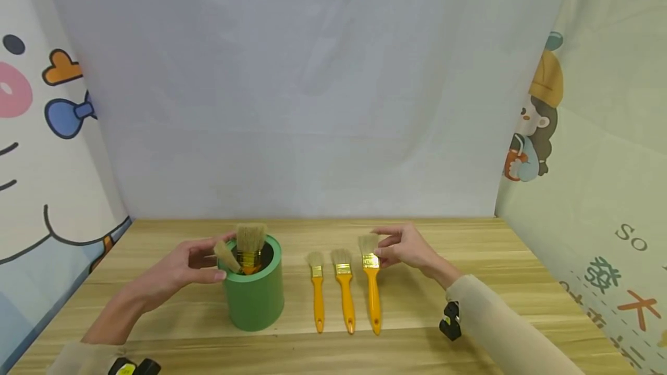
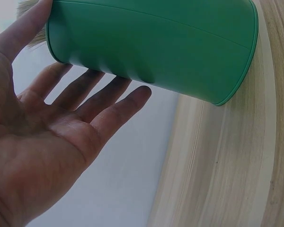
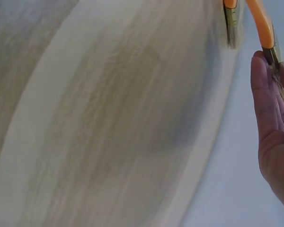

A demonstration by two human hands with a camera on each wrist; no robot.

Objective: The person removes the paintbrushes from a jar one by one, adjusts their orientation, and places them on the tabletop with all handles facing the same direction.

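Observation:
On the left, a green bucket (image 1: 255, 300) holds a wide paintbrush (image 1: 251, 239) and another paintbrush (image 1: 227, 256) leaning over its rim, bristles up. My left hand (image 1: 182, 268) holds the bucket's left side, thumb by the near rim and fingers at the far side; its wrist view shows the fingers (image 2: 106, 97) along the green wall. My right hand (image 1: 403, 250) pinches the rightmost paintbrush (image 1: 373, 288) near its metal band and bristles. In the right wrist view this brush's orange handle (image 3: 262, 23) points upward, and the bristles are partly hidden by fingers.
Two more yellow-handled paintbrushes, a narrow one (image 1: 318, 294) and a middle one (image 1: 345, 294), lie side by side between bucket and right hand, bristles away from me. The wooden table (image 1: 448, 357) ends at a pale backdrop (image 1: 312, 132); printed cloths hang at both sides.

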